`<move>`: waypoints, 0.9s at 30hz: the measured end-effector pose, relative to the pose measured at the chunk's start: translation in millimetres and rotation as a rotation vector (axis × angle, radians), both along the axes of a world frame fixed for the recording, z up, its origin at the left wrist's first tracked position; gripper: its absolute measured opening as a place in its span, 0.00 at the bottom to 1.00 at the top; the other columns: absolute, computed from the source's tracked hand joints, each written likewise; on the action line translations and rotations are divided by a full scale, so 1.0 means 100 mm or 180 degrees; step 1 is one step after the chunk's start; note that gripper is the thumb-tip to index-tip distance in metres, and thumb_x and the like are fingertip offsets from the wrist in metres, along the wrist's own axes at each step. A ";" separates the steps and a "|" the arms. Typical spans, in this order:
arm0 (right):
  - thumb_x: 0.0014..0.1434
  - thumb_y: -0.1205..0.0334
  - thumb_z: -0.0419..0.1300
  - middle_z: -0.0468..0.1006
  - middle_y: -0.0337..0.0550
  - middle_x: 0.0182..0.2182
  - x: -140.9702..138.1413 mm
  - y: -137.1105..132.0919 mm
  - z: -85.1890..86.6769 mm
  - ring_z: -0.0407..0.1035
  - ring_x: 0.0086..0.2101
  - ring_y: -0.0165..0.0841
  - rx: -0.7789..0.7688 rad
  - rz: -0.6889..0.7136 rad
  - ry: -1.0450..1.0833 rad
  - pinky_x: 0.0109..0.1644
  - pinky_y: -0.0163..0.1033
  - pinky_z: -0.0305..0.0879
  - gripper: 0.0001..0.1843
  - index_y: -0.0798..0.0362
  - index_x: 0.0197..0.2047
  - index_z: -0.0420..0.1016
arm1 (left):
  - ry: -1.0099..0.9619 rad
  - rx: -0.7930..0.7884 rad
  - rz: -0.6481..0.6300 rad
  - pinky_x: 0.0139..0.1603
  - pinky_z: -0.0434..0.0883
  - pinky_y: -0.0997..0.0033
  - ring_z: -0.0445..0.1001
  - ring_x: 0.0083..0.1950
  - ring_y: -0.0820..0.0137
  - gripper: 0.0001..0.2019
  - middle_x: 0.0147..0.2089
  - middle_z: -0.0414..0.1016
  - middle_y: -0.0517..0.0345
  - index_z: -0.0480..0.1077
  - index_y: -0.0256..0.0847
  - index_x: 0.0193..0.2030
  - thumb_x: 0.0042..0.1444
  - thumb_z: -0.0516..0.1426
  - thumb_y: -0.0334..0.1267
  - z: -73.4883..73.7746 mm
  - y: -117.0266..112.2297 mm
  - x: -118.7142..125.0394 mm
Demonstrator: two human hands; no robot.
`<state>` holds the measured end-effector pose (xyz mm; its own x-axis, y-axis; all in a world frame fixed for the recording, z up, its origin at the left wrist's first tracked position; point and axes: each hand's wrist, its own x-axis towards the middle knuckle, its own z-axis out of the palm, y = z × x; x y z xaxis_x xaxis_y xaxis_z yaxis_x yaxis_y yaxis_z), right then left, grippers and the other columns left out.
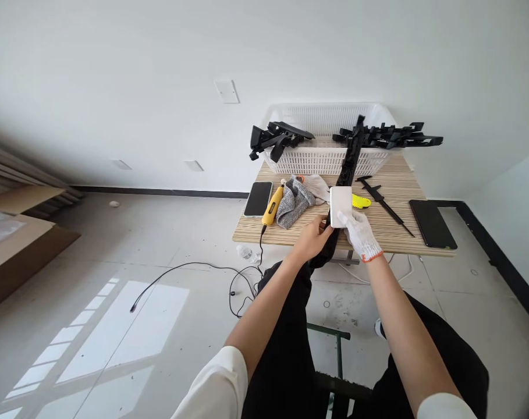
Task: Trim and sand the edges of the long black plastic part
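Note:
My bare left hand (311, 238) grips the near end of a long black plastic part (351, 160), which slants up and away over the table toward the basket. My right hand (359, 231), in a white knit glove with an orange cuff, is closed on a white rectangular pad (341, 201). The pad lies over the black part and hides a stretch of it; whether they touch, I cannot tell. Just right of the pad shows a bright yellow object (361, 201), partly covered. Black calipers (380, 199) lie farther right.
A white plastic basket (320, 160) with black parts (281, 137) stands on the wooden table (399, 174). A phone (258, 199), a corded yellow tool (273, 206), a grey cloth (295, 202) and a black tablet (433, 224) lie there. The cable (194, 263) trails across the floor.

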<state>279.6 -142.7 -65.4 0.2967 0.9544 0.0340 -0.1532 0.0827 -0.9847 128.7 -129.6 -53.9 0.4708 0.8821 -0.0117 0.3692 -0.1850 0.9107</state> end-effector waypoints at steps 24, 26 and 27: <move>0.55 0.50 0.68 0.83 0.45 0.43 0.38 -0.65 0.13 0.76 0.43 0.43 -0.0248 0.1178 -0.1790 0.47 0.45 0.72 0.20 0.47 0.49 0.81 | -0.0976 -0.0385 -0.0575 0.44 0.75 0.66 0.78 0.46 0.65 0.20 0.48 0.77 0.48 0.61 0.39 0.61 0.65 0.55 0.43 0.01 -0.02 0.02; 0.57 0.50 0.66 0.83 0.44 0.44 0.35 -0.63 0.16 0.76 0.44 0.42 -0.0278 0.1218 -0.1896 0.48 0.44 0.71 0.18 0.47 0.49 0.81 | -0.0864 -0.0230 -0.0666 0.49 0.74 0.65 0.76 0.51 0.63 0.19 0.52 0.76 0.47 0.62 0.39 0.61 0.66 0.52 0.42 0.01 -0.01 0.00; 0.59 0.49 0.65 0.83 0.44 0.45 0.34 -0.62 0.16 0.76 0.44 0.42 -0.0274 0.1195 -0.1924 0.48 0.43 0.70 0.17 0.47 0.49 0.81 | -0.0740 -0.0183 -0.0734 0.50 0.73 0.64 0.76 0.50 0.64 0.18 0.51 0.76 0.48 0.64 0.39 0.60 0.67 0.50 0.43 0.02 0.00 -0.01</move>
